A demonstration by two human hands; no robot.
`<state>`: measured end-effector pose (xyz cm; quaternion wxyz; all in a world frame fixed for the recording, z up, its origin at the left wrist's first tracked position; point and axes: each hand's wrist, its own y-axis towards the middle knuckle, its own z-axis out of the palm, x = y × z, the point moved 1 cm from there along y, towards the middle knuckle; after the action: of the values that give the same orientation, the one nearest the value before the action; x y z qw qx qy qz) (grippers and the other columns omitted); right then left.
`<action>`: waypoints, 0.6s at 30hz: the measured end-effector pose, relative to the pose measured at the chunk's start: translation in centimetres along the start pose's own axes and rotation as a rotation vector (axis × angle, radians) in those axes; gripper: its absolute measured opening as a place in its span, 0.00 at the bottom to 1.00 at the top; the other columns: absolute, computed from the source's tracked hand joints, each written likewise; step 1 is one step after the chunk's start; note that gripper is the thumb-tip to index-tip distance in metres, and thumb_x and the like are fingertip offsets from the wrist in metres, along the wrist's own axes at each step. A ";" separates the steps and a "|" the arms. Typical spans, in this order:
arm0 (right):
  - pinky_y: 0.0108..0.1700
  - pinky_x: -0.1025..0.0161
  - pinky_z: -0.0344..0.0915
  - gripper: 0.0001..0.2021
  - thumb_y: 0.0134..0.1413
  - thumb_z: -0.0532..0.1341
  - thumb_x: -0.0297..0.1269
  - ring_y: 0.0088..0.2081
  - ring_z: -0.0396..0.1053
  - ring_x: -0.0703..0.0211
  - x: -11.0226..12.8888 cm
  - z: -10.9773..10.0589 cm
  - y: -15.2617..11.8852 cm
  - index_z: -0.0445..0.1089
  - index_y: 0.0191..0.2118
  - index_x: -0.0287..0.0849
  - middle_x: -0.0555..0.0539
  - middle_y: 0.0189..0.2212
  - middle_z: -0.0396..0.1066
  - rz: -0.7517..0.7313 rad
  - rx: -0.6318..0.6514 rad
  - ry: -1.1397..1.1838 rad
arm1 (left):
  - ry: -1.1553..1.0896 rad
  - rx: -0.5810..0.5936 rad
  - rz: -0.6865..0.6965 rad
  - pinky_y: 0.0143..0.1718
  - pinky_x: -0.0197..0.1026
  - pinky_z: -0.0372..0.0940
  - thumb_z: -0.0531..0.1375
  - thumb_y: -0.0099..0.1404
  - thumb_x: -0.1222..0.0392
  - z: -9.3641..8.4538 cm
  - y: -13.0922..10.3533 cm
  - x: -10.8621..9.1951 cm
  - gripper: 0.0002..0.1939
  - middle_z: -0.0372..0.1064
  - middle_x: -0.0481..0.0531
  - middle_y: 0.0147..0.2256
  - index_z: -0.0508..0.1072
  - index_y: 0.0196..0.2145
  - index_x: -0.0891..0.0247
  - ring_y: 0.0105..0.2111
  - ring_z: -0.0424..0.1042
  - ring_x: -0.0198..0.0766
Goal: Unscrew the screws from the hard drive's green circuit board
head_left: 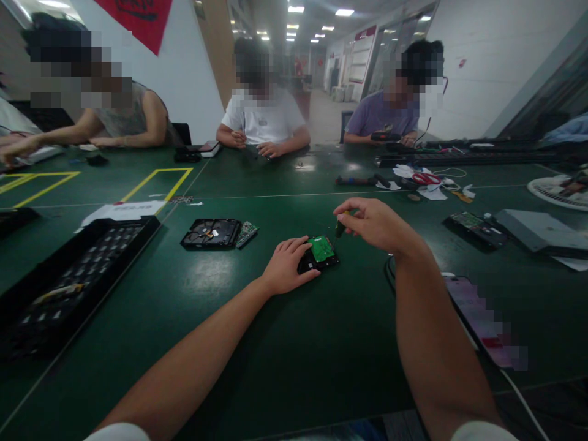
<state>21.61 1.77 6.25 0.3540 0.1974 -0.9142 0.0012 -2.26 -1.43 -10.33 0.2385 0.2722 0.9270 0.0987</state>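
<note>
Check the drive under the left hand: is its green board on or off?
On: the green board lies on the black drive. Whether it is fastened, I cannot tell.

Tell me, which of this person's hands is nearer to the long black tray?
Left. The left hand rests on the small device, right of the tray. The right hand, a screwdriver in its grip, is farther right, away from the tray.

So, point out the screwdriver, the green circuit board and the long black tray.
Screwdriver [340,229]: head view, dark handle.
Green circuit board [322,248]: head view, its upper face.
Long black tray [109,279]: head view, right-hand wall.
</note>
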 end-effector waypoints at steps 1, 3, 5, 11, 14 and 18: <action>0.36 0.61 0.68 0.09 0.63 0.62 0.37 0.31 0.75 0.57 0.0 0.0 0.0 0.79 0.44 0.43 0.46 0.31 0.79 -0.005 0.004 -0.009 | -0.001 0.001 0.000 0.69 0.64 0.54 0.62 0.67 0.32 0.0 0.0 0.0 0.40 0.59 0.60 0.70 0.64 0.69 0.57 0.68 0.59 0.58; 0.35 0.62 0.67 0.10 0.62 0.61 0.35 0.31 0.74 0.57 0.0 -0.1 -0.1 0.80 0.43 0.44 0.47 0.31 0.79 -0.019 0.014 -0.029 | -0.003 0.003 0.000 0.69 0.65 0.54 0.63 0.67 0.33 0.0 0.0 0.0 0.40 0.59 0.60 0.70 0.64 0.69 0.57 0.69 0.59 0.59; 0.34 0.63 0.66 0.11 0.62 0.61 0.34 0.32 0.74 0.58 0.0 -0.2 -0.1 0.80 0.43 0.44 0.47 0.33 0.80 -0.036 0.022 -0.040 | -0.004 0.004 -0.002 0.69 0.65 0.54 0.63 0.67 0.33 0.0 0.0 0.0 0.40 0.59 0.60 0.70 0.64 0.69 0.57 0.69 0.59 0.59; 0.34 0.64 0.64 0.12 0.59 0.62 0.33 0.32 0.73 0.59 -0.1 -0.4 -0.3 0.81 0.45 0.45 0.48 0.34 0.80 -0.058 0.035 -0.036 | -0.004 -0.002 0.002 0.69 0.63 0.55 0.63 0.67 0.32 -0.1 -0.1 0.1 0.40 0.59 0.60 0.70 0.65 0.68 0.57 0.68 0.60 0.58; 0.33 0.64 0.63 0.12 0.58 0.62 0.33 0.30 0.73 0.59 0.1 -0.4 -0.3 0.81 0.45 0.44 0.48 0.31 0.79 -0.048 0.032 -0.031 | 0.002 -0.006 0.006 0.69 0.63 0.55 0.63 0.67 0.33 0.0 -0.1 0.1 0.40 0.59 0.60 0.70 0.64 0.68 0.57 0.68 0.60 0.58; 0.34 0.63 0.65 0.11 0.57 0.62 0.31 0.30 0.74 0.58 0.5 -0.3 -0.3 0.81 0.42 0.44 0.48 0.30 0.79 -0.019 0.020 -0.034 | -0.003 0.000 0.004 0.69 0.64 0.54 0.63 0.67 0.33 -0.1 0.0 0.0 0.40 0.59 0.60 0.70 0.64 0.68 0.57 0.68 0.60 0.59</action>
<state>21.60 1.35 6.72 0.3363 0.2095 -0.9182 0.0037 -2.32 -1.44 -10.26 0.2396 0.2741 0.9261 0.0989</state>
